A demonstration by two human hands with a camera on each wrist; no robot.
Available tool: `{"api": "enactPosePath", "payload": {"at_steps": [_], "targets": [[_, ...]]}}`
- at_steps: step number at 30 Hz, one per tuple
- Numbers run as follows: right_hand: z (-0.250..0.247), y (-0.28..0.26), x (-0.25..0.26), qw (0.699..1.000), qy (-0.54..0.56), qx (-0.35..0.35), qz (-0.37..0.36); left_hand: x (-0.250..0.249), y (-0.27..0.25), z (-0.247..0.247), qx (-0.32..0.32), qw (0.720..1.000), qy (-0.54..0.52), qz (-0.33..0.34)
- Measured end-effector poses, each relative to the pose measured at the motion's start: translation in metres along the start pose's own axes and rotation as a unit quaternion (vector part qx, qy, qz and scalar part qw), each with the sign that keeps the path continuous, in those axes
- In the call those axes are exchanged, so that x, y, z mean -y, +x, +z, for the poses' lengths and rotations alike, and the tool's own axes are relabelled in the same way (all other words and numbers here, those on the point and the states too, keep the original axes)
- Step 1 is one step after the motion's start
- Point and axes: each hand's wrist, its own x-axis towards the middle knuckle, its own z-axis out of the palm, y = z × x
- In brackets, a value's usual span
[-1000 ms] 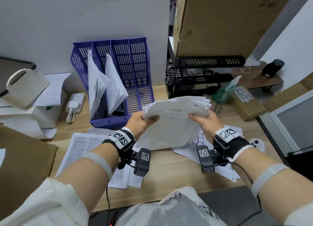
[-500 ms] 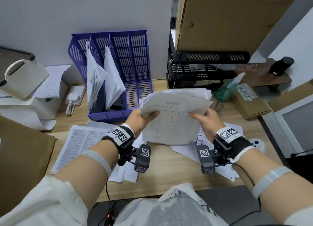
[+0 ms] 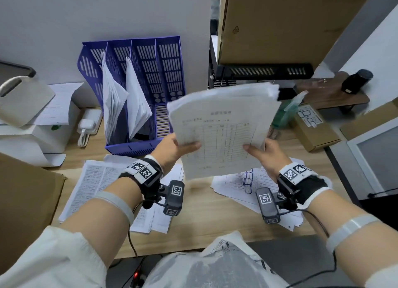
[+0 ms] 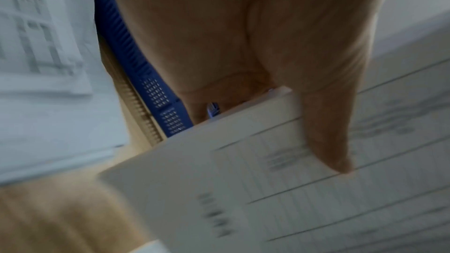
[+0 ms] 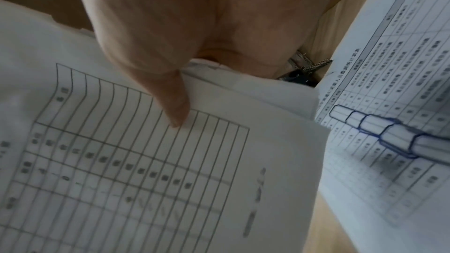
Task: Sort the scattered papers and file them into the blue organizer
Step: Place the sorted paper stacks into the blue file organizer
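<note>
Both hands hold a stack of white papers (image 3: 224, 128) tilted up above the desk, its top sheet a printed table. My left hand (image 3: 174, 145) pinches the stack's left edge, thumb on top (image 4: 326, 141). My right hand (image 3: 265, 152) pinches the right edge, thumb pressed on the table sheet (image 5: 170, 103). The blue organizer (image 3: 163, 57) stands at the back left of the stack; its two left slots hold papers (image 3: 122, 102), the right slots look empty. Loose papers lie on the desk at the left (image 3: 90, 184) and the right (image 3: 241, 186), one with a blue pen drawing (image 5: 389, 134).
A large cardboard box (image 3: 284, 22) sits on a black rack at the back right. White boxes and a charger (image 3: 86, 126) are at the left, a brown box (image 3: 23, 201) at the near left. A green spray bottle (image 3: 286, 113) and a small carton (image 3: 314, 128) stand right of the stack.
Both hands have raised the paper stack and tipped it more upright, moving it a little right and away from the desk. The grips stay the same.
</note>
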Motion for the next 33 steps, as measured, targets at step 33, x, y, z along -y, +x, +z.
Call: {"api": "enactPosePath", "payload": {"at_steps": [33], "targets": [[0.032, 0.001, -0.010, 0.982, -0.141, -0.118, 0.035, 0.115, -0.031, -0.071, -0.079, 0.866, 0.447, -0.209]]}}
